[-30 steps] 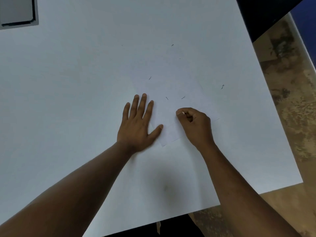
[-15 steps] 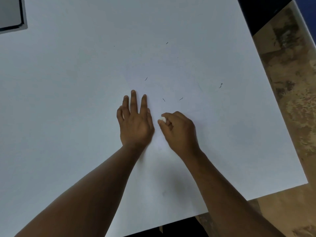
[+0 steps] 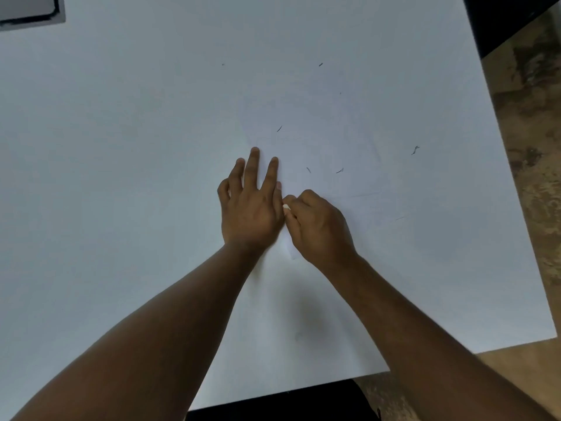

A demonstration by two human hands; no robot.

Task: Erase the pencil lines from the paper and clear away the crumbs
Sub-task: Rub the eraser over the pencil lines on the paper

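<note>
Hands side by side on paper, left hand touching right hand; crumbs beyond.

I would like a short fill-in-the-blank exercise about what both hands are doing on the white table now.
1. The left hand lies ____ on the paper.
2. The right hand pinches a small white ____.
3. Dark crumbs lie on the ____ side of the fingertips.

Missing words: flat; eraser; far

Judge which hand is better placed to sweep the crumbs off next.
Probably left: the left hand lies flat and free near the crumbs, while the right hand pinches the eraser.
</note>
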